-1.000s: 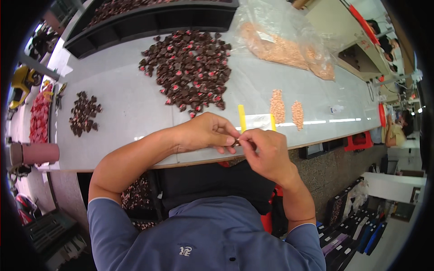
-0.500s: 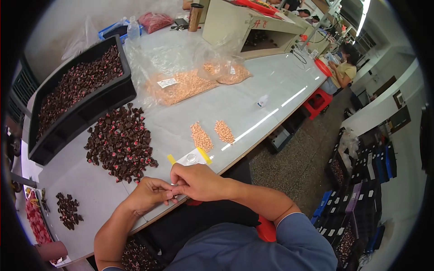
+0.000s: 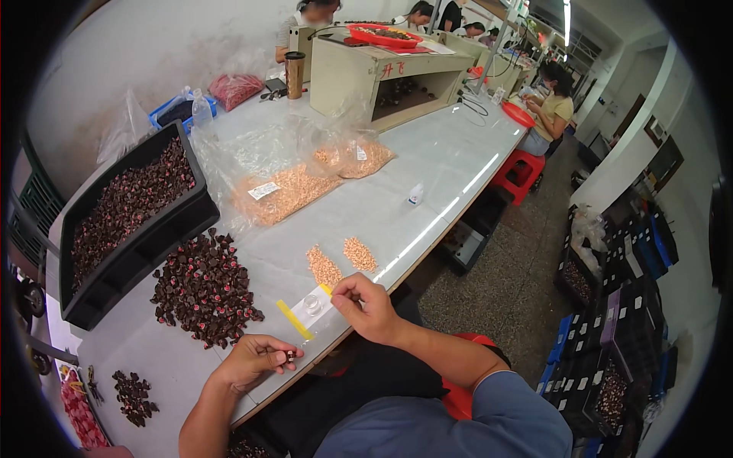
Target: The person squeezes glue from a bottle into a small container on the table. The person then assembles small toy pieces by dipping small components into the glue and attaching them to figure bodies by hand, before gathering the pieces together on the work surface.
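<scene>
My left hand (image 3: 256, 362) is over the table's near edge, thumb and fingers closed on a small dark piece (image 3: 290, 356) with a pale spot. To its right my right hand (image 3: 368, 308) is pinched at the end of a white card (image 3: 324, 301) held down by yellow tape strips (image 3: 295, 319); what its fingertips hold, if anything, I cannot make out. On the card sits a small clear round dish (image 3: 312, 304). Just beyond lie two small piles of tiny peach-coloured pieces (image 3: 324, 265). A heap of dark pieces with pink spots (image 3: 205, 290) spreads left of the card.
A black bin (image 3: 141, 248) full of dark pieces stands at the left, a smaller dark pile (image 3: 134, 398) nearer. Clear bags of peach pieces (image 3: 286, 192) lie farther back, with a small white bottle (image 3: 415, 194) to their right. Behind is a beige box (image 3: 347, 76); co-workers sit beyond.
My hands, together before, have come apart: the left holds the dark piece, and the right has moved to the taped card's end. The view has tilted up, showing more of the background.
</scene>
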A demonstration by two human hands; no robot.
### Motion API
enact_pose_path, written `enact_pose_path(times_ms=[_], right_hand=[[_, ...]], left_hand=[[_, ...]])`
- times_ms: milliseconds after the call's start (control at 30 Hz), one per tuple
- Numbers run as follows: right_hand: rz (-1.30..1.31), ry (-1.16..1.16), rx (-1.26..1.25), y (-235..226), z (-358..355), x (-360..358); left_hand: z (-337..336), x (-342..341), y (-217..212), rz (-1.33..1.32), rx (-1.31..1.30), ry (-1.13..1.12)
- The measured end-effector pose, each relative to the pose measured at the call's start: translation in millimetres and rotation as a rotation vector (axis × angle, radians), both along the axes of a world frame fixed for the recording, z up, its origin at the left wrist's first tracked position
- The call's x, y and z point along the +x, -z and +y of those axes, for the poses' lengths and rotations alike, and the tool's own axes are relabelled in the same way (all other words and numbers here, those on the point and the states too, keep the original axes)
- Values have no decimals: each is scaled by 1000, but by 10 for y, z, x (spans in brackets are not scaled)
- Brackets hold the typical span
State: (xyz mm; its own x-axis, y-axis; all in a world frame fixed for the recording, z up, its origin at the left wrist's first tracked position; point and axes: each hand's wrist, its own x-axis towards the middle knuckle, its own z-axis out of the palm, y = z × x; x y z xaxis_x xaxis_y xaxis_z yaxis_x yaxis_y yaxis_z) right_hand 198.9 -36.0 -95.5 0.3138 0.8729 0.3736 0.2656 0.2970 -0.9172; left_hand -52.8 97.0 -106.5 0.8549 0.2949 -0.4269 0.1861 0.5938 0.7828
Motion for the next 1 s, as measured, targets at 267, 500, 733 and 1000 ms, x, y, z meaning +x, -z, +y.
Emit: enact_pose_path(times_ms=[267,500,733,1000], right_hand=[[92,228,18,189,-341,414],[70,324,70,234,-522,551],[11,420,81,328,-634,588],[-56,587,-95,1061,-1064,640]], left_hand=[[36,-23,43,-38,-11,48],[26,-15,49,-86,-29,44],[36,-42,115,-110,-36,40],[58,-24,87,-99,-41,60]])
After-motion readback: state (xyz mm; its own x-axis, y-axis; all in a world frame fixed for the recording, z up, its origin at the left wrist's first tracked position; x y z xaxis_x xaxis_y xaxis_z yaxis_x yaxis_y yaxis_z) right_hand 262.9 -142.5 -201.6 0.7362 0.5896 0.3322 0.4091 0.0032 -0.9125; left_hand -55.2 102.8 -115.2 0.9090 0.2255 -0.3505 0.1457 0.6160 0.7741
